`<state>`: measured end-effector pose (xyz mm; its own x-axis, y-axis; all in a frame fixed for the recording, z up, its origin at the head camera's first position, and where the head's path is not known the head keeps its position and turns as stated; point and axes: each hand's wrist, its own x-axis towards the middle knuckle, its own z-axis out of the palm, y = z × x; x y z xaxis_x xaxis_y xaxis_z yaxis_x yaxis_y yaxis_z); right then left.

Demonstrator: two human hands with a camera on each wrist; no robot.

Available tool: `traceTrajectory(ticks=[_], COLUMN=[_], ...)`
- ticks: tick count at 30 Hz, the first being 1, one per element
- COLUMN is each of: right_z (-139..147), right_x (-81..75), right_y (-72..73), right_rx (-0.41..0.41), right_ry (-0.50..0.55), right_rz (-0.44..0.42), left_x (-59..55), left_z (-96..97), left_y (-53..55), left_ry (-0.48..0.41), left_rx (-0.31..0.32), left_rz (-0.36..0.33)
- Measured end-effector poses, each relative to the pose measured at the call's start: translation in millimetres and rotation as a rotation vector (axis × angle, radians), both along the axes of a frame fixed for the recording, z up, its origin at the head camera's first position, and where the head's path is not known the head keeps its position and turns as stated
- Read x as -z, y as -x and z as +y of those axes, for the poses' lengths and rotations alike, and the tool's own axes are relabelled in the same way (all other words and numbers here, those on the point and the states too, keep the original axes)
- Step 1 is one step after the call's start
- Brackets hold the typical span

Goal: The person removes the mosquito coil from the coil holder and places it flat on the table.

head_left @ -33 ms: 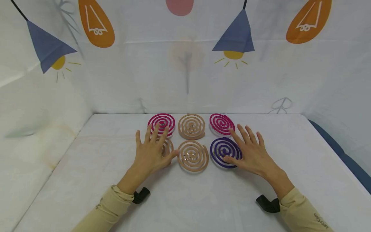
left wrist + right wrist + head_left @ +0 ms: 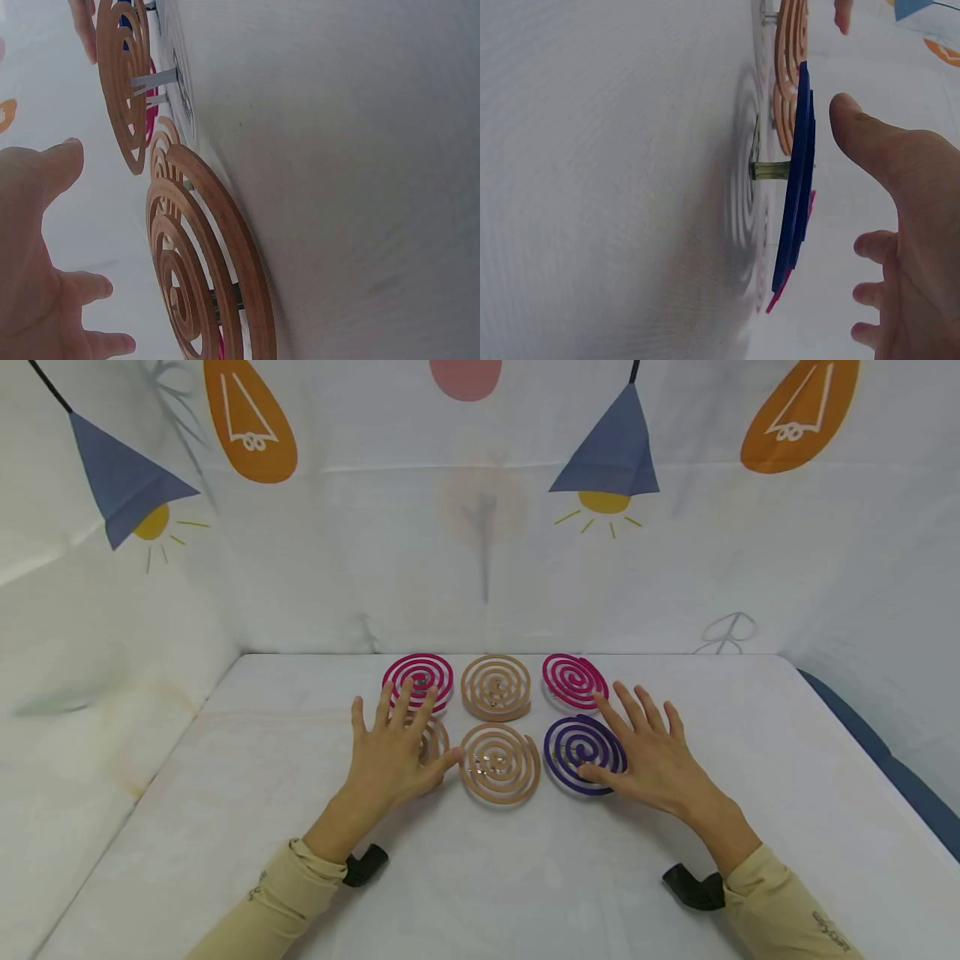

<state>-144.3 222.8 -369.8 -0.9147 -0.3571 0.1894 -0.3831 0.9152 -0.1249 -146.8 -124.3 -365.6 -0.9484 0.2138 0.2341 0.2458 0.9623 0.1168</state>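
Mosquito coils stand on small metal stands in two rows on the white table. At the back are a magenta coil (image 2: 417, 662), a tan coil (image 2: 496, 663) and a second magenta coil (image 2: 574, 657). The front row has a tan coil (image 2: 262, 300) partly hidden under my left hand (image 2: 392, 760), a middle tan coil (image 2: 498, 800) and a dark blue coil (image 2: 585, 718). My left hand hovers over the left pair, fingers spread. Over the blue coil's right edge hangs my right hand (image 2: 660, 764), also spread. Both wrist views show gaps between hands and coils.
The white table (image 2: 495, 885) reaches back to a hanging white cloth (image 2: 420, 568) printed with lamps and bulbs. Another cloth wall rises at the left. Dark blue fabric (image 2: 885, 760) lies past the table's right edge. A black wrist device (image 2: 365, 865) juts from each sleeve.
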Motion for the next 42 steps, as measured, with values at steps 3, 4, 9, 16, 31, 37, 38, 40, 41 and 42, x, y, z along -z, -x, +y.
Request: traceTrajectory(ticks=[3,4,9,16,31,37,38,40,41,42], right_z=[0.3,0.8,1.5,1.8,3.9,1.0,1.1,2.1,3.2,4.3], right_x=[0.6,1.3,2.9,5.1,3.8,5.3,5.2,4.2,3.8,3.1], right_y=[0.8,1.1,1.6,2.1,2.9,3.7,3.3,2.5,2.2,1.7], right_rx=[0.003,0.004,0.006,0.0,-0.019,-0.059,-0.065,-0.074,-0.072,-0.072], right_ry=[-0.006,-0.007,-0.001,0.001,0.061,0.106,0.117,0.151,0.165,0.179], right_rz=[-0.004,-0.006,-0.026,-0.029,-0.051,-0.037,-0.039,-0.046,-0.053,-0.062], left_x=[0.6,0.9,1.9,2.7,2.8,4.0,4.1,3.7,3.5,3.2], left_z=[-0.7,-0.8,-1.9,-3.6,-3.9,-7.4,-7.4,-6.5,-5.7,-4.6], left_y=[-0.1,-0.1,-0.4,-1.4,-1.5,-4.6,-4.9,-4.7,-4.0,-3.4], left_ry=[0.008,0.01,0.021,0.018,0.021,-0.001,-0.01,-0.024,-0.034,-0.039], left_rx=[-0.002,0.0,0.002,-0.011,0.005,0.02,0.027,0.045,0.055,0.064], left_rz=[0.003,0.006,0.009,-0.006,-0.014,0.04,0.051,0.073,0.083,0.091])
